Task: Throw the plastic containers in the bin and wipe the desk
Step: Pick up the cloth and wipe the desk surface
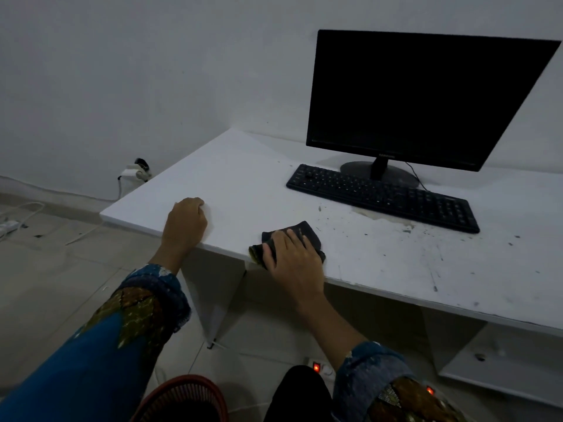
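My right hand (294, 257) presses flat on a dark cloth (304, 231) at the front edge of the white desk (243, 175). The cloth lies crumpled under my fingers, with a yellowish corner hanging over the edge. My left hand (185, 222) rests curled on the desk near its front left corner and holds nothing. Dark smudges and specks mark the desk surface to the right of the cloth. A red mesh bin (182, 400) stands on the floor below, between my arms. No plastic containers are in view.
A black keyboard (384, 197) and a black monitor (423, 99) stand at the back right of the desk. A power strip with a lit red switch (316, 367) lies on the floor under the desk. Cables and a wall socket (137, 172) are at the left.
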The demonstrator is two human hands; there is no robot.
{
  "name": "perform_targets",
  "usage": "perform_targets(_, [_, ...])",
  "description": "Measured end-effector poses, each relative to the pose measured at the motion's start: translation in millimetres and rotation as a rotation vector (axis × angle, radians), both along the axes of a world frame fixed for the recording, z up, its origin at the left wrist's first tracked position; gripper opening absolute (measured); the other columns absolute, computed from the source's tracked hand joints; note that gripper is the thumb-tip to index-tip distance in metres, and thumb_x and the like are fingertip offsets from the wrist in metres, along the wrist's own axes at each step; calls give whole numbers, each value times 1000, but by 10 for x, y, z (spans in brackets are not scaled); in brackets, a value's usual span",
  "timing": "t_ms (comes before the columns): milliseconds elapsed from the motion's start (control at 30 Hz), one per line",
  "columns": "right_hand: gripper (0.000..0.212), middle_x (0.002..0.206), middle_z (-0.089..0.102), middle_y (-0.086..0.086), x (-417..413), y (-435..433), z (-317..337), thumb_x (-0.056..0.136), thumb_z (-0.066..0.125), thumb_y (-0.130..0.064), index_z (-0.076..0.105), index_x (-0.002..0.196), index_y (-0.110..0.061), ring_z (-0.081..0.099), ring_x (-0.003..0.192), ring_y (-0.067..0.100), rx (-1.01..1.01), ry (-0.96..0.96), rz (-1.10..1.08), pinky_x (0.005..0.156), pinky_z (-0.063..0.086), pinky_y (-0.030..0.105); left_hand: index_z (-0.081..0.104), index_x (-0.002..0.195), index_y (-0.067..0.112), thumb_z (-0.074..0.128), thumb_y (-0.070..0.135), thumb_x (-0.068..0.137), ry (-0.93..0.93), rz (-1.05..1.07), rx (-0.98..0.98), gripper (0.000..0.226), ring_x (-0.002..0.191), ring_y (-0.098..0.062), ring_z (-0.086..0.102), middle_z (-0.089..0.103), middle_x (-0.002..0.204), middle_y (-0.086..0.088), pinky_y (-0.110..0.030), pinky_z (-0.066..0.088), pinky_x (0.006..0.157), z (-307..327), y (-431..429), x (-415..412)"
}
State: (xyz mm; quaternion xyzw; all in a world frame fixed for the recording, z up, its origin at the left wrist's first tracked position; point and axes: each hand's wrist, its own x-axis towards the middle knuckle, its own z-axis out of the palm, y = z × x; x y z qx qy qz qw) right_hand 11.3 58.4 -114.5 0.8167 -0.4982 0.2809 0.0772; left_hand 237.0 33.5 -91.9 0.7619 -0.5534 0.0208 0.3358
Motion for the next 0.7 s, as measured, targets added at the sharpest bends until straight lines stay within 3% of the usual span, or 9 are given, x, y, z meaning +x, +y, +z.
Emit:
perform_targets(233, [37,87,75,4,-671,54,24,91,40,-37,69,91,-14,73,85,18,-71,82,-59,78,57,30,51,126,-10,36,4,98,-43,-32,31,35,125,-38,46,51,133,-25,-42,30,110,-13,122,-75])
perform_targets(367, [38,126,62,3,-985,54,123,99,35,-39,57,122,-18,59,116,23,181,14,-16,91,50,35,52,126,-7,36,7,97,-100,-37,87,36,126,-37,46,52,134,-23,-48,25,112,-17,160,-143])
perform_targets(467, [40,129,57,-1,-1183,0,201,99,32,-43,50,127,-21,54,115,20,329,-21,-45,90,45,35,52,129,-2,36,12,98,-179,-47,153,37,129,-32,45,51,137,-18,-51,20,114,-17,131,-273])
perform_targets(700, [39,132,52,7,-1725,-212,304,96,40,-45,46,126,-20,47,121,30,514,-101,-232,97,42,44,46,135,7,32,19,100,-249,-219,175,39,136,-21,37,46,143,-8,-47,7,118,74,39,-957])
